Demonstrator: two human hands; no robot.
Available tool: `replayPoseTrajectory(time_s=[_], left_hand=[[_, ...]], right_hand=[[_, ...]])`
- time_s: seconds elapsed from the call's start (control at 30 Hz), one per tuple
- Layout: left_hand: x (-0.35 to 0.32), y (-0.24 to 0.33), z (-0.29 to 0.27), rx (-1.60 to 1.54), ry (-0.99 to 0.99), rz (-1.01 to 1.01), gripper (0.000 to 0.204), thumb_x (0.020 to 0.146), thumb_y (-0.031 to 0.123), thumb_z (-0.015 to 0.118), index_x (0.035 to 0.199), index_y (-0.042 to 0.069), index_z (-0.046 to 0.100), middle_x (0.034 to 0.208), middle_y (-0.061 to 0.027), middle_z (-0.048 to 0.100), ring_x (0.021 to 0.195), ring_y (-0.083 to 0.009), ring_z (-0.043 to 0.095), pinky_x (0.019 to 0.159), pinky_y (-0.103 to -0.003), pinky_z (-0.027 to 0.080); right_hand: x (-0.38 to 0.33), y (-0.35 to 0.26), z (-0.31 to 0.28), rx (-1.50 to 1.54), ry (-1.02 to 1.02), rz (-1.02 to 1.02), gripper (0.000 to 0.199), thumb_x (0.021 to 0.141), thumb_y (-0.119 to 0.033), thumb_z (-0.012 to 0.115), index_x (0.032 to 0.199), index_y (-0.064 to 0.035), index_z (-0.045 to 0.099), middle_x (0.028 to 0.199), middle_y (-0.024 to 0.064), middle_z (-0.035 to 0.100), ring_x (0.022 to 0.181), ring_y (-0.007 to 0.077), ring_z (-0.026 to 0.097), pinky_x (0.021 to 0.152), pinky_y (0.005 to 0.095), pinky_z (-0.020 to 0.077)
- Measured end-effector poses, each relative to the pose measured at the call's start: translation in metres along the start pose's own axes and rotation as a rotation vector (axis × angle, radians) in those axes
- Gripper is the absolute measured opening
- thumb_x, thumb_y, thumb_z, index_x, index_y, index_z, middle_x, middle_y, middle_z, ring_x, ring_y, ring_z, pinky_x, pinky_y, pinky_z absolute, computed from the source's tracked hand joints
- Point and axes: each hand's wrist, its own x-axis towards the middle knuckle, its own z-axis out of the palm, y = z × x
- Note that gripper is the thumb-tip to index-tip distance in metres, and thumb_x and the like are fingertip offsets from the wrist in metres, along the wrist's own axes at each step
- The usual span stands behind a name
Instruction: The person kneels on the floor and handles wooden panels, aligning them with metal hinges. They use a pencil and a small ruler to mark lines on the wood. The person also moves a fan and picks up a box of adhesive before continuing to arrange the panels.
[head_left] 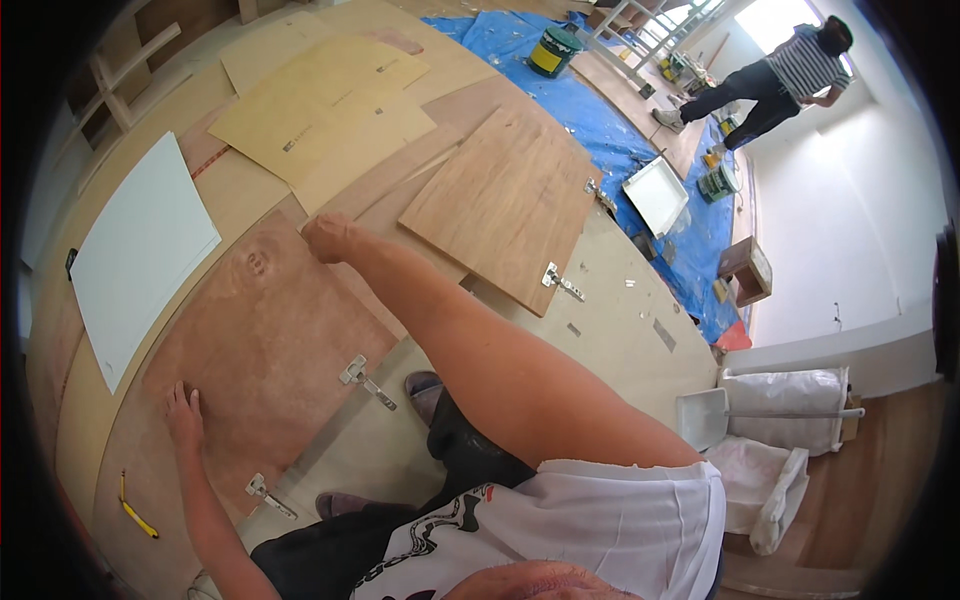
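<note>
A reddish-brown wooden cabinet door (290, 310) lies flat in front of me, with one concealed hinge (354, 371) and another hinge (259, 487) on its near edge. My left hand (184, 413) rests on the door's surface with fingers stretched out, holding nothing. At the door's far right corner, my right hand (325, 239) has its fingers curled round the edge; the fingertips are partly hidden. Beyond my right forearm lies a second wooden door (510, 200), also with two hinges along its edge. A yellow utility knife (138, 517) lies near the left end.
A white sheet (140, 260) and brown boards (330, 110) lie past the door. Blue sheeting (610, 130) bears a green bucket (553, 52) and a white tray (655, 194). Another person (780, 80) stands at the far right. A dustpan (703, 420) and white bags lie at the right.
</note>
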Motion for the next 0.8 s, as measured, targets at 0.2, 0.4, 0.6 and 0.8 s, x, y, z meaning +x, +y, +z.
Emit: replayPoseTrajectory(time_s=[0.2, 0.4, 0.6, 0.8], left_hand=[[-0.005, 0.008, -0.008, -0.005, -0.031, -0.043, 0.048, 0.095, 0.032, 0.041, 0.133, 0.004, 0.037, 0.136, -0.0152, 0.036, 0.124, -0.0326, 0.038, 0.100, -0.044, 0.036], [-0.005, 0.001, 0.002, 0.006, 0.030, -0.021, 0.049, 0.096, 0.032, 0.041, 0.135, 0.004, 0.035, 0.136, -0.0157, 0.036, 0.125, -0.0331, 0.036, 0.102, -0.044, 0.033], [0.000, 0.009, 0.003, 0.038, 0.033, -0.011, 0.050, 0.095, 0.033, 0.041, 0.136, 0.005, 0.035, 0.136, -0.0157, 0.036, 0.125, -0.0330, 0.035, 0.102, -0.044, 0.032], [-0.001, 0.002, 0.006, 0.020, 0.040, -0.029, 0.049, 0.096, 0.033, 0.041, 0.136, 0.005, 0.035, 0.137, -0.0155, 0.036, 0.126, -0.0327, 0.035, 0.103, -0.043, 0.031]], right_hand=[[0.003, -0.005, 0.007, 0.049, 0.074, -0.041, 0.017, 0.076, -0.015, 0.053, 0.084, -0.0047, 0.063, 0.084, 0.0179, 0.064, 0.084, 0.0351, 0.062, 0.073, 0.0428, 0.0484], [0.002, -0.009, 0.004, 0.050, 0.064, -0.034, 0.017, 0.076, -0.015, 0.052, 0.083, -0.0042, 0.063, 0.085, 0.0187, 0.064, 0.083, 0.0359, 0.062, 0.073, 0.0434, 0.0482], [0.001, 0.006, 0.015, 0.078, 0.122, -0.029, 0.018, 0.076, -0.016, 0.052, 0.083, -0.0035, 0.063, 0.083, 0.0198, 0.064, 0.082, 0.0363, 0.062, 0.072, 0.0440, 0.0484], [0.001, -0.004, 0.011, 0.066, 0.119, -0.047, 0.020, 0.078, -0.020, 0.052, 0.081, -0.0028, 0.062, 0.079, 0.0209, 0.063, 0.078, 0.0378, 0.062, 0.070, 0.0448, 0.0484]])
